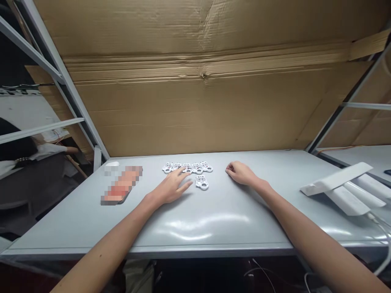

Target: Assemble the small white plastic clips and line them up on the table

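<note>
Several small white flat pieces (pixel 197 168), each with a round ring at one end and small dark marks, lie side by side in a row towards the back of the table. My left hand (pixel 172 187) is open over the left part of this row, its fingers spread and partly covering the pieces there. A single white ring-ended piece (pixel 202 182) lies just in front of the row, to the right of my left thumb. To the right of the row, my right hand (pixel 241 173) rests on the table with its fingers curled closed, and no piece shows in it.
A blurred-out phone-like object (pixel 122 187) and a small white item (pixel 112 166) lie on the left of the grey table (pixel 207 228). White boxy devices with a cable (pixel 339 183) stand on the right. Cardboard (pixel 195 114) walls the back between metal posts. A person's arm (pixel 71 150) shows at far left.
</note>
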Tool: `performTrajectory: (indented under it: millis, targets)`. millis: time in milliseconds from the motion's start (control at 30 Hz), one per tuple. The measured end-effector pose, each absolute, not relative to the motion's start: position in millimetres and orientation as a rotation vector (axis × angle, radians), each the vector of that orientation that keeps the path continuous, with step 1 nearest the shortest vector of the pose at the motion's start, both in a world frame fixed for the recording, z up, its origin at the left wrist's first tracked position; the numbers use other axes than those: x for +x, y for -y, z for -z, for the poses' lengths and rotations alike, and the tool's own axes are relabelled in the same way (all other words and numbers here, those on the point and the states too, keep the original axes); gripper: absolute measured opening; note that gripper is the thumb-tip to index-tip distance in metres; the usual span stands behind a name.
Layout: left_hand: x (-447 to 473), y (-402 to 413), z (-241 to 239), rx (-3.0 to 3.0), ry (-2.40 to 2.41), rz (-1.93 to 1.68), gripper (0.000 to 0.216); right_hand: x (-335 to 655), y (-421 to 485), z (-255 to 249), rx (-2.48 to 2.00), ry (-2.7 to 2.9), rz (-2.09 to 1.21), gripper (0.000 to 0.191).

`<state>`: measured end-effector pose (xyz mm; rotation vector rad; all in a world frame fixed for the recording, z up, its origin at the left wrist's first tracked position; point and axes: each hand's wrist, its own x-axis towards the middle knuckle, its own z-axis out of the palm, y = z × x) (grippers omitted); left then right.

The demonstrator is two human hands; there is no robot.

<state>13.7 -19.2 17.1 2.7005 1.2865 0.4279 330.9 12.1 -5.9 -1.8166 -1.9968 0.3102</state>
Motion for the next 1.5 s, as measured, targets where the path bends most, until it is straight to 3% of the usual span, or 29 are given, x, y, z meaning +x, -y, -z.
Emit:
performTrajectory:
  millis: [200,567,733,1000,1500]
  targets:
    - [13,19,-19,2.671,-1.287,-0.444,0.053,320,-11,6,-1.539,1.988,-0.390,0.014]
    - [14,19,-19,2.670,-1.264,-0.455,0.055,295,-5,1,-1.165,1.642,-1.106,0.038]
    - [14,19,-19,2.671,-1.253,-0.470,0.056,299,-11,5,-1.106,1.315,-1.356,0.029]
    - [14,19,-18,2.674,-1.248,-0.471,0.056,298,-11,0,-1.030,1.512,-1.318,0.037]
    - [18,23,-18,2.754,-1.169,-0.463,0.048,283,6,-7,-1.038,1.539,-1.433,0.029]
